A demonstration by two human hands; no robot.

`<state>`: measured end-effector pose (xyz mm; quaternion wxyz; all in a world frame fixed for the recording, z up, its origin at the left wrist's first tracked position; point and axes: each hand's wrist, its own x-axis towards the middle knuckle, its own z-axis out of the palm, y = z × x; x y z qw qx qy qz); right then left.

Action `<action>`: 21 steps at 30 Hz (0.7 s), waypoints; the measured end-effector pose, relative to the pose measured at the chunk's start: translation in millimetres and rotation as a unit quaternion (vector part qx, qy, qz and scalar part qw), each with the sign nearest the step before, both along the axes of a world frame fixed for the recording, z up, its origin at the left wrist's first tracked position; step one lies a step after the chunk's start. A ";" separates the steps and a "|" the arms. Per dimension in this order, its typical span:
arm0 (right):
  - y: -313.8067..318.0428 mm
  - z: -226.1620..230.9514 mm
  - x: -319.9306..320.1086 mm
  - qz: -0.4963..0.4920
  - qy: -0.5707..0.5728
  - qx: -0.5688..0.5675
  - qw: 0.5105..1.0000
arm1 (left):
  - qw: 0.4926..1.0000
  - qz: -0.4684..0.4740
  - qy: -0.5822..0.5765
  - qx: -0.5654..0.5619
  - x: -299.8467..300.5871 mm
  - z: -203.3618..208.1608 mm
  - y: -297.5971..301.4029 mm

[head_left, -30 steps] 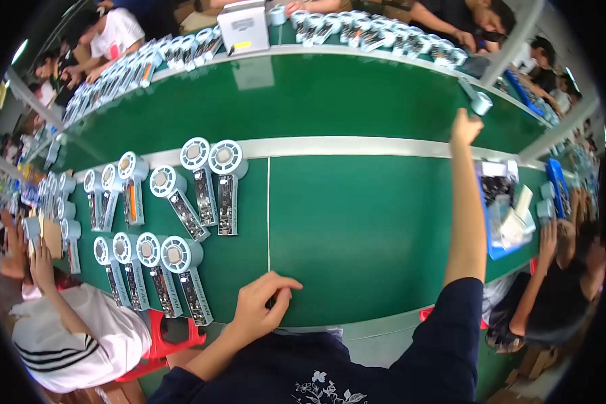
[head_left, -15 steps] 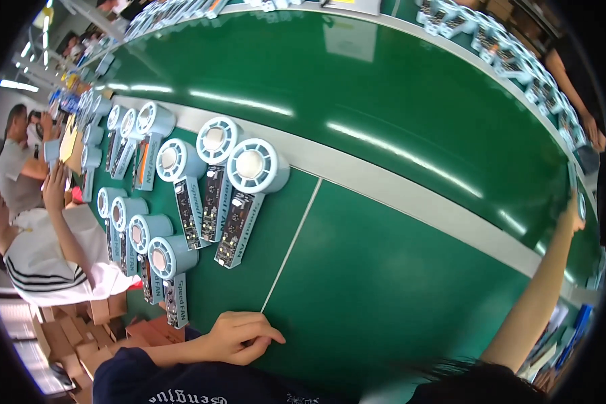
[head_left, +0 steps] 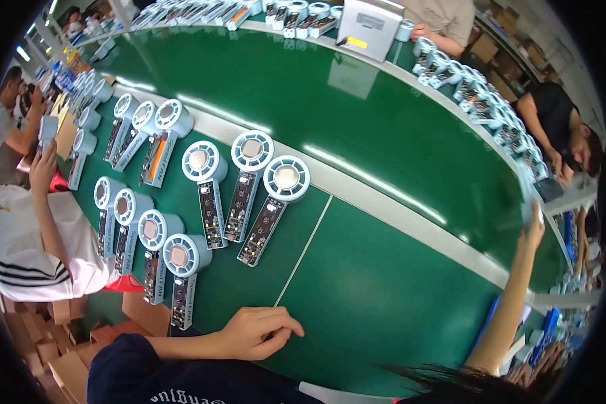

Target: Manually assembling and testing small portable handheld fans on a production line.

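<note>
My left hand (head_left: 262, 333) rests near the green tabletop's front edge, fingers curled together with nothing visible in them. Far out to the right, my right hand (head_left: 533, 232) has its fingers around a light-blue handheld fan (head_left: 528, 203), blurred and partly hidden. Left of centre lie several light-blue handheld fans with round heads and opened handles showing black circuit boards. The closest to the centre is one fan (head_left: 287, 176) with a pale disc in its head. In front of it a nearer row ends with another fan (head_left: 178, 256), close to my left forearm.
A green conveyor belt (head_left: 384, 128) with a pale metal rail (head_left: 411, 232) curves beyond the table. More fans (head_left: 478, 94) line its far side, beside a silver box (head_left: 369, 30). Co-workers sit at left (head_left: 40, 242) and far right (head_left: 552, 128). Cardboard boxes (head_left: 74, 367) stand at lower left.
The view has turned to the right and lifted, so the far fans and silver box show more. My right hand appears farther inward, with the light-blue fan. My left hand stays curled on the table.
</note>
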<state>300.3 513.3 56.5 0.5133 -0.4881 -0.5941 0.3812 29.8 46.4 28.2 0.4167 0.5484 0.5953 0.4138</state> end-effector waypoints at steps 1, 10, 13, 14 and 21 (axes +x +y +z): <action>-21.7 9.0 -15.1 0.031 0.010 0.003 0.999 | 1.000 -0.011 0.001 0.009 0.6 -1.8 -2.1; -238.9 55.1 -141.4 0.538 -0.119 0.084 0.830 | 0.917 0.207 -0.329 0.092 15.2 -22.0 11.8; -280.6 43.5 -169.8 0.606 -0.118 0.043 0.785 | 0.864 0.094 -0.494 -0.025 -0.4 -12.1 3.7; -290.1 37.6 -177.3 0.624 -0.084 0.041 0.776 | 0.820 0.043 -0.566 -0.077 -6.7 -10.4 2.8; -294.7 -13.9 -177.0 0.623 0.091 -0.150 0.762 | 0.797 0.024 -0.604 -0.023 -5.9 -16.5 -12.4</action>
